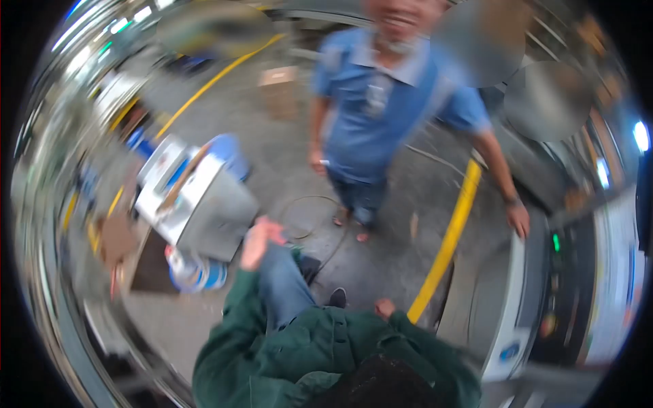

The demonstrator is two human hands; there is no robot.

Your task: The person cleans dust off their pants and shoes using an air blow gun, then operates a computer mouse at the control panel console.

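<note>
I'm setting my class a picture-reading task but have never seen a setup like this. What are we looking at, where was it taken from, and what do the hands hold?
There is no robot here, only a person working with bare hands. The single picture comes from a camera worn on that person's head, looking forward and down; its wide view bends everything.

The green sleeves below are the wearer's. The left hand is near a grey box-like unit; blur hides whether they touch. The right hand is close to the body. I can make out nothing held in either.

A brown strip lies across the unit's pale top, and a blue-and-white container is below. Ahead stands another person in a blue shirt.
</note>
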